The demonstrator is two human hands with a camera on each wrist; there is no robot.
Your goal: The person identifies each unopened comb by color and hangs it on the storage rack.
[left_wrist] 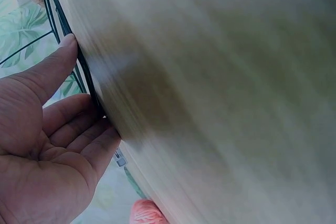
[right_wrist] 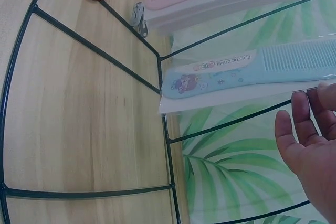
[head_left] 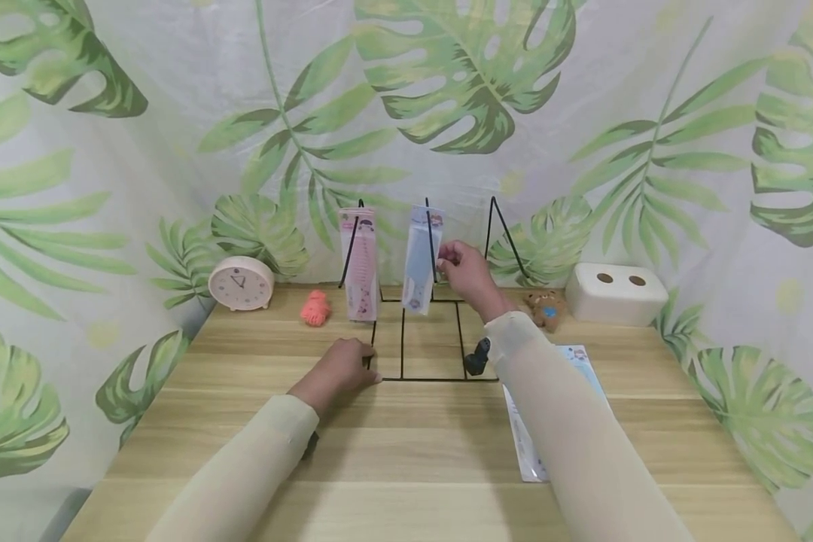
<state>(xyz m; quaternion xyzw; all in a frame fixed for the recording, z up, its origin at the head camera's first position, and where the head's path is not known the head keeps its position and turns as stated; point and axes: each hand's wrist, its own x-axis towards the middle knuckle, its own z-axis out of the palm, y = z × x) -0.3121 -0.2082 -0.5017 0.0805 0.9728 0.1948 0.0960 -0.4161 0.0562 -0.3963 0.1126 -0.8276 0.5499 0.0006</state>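
A blue packaged comb [head_left: 418, 260] hangs from the black wire rack [head_left: 433, 379]

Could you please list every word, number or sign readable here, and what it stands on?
"PLASTIC COMB": on the blue comb's packet; the characters beside it are too blurred.
Pink comb's packet: print too blurred.
Clock: dial markings too small.
Packet lying at the right: print too small.

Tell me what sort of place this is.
Probably a staged tabletop display: there is a black wire rack, a packaged pale-blue plastic comb, a pale wood-grain table and a white hanging sheet printed with green leaves.
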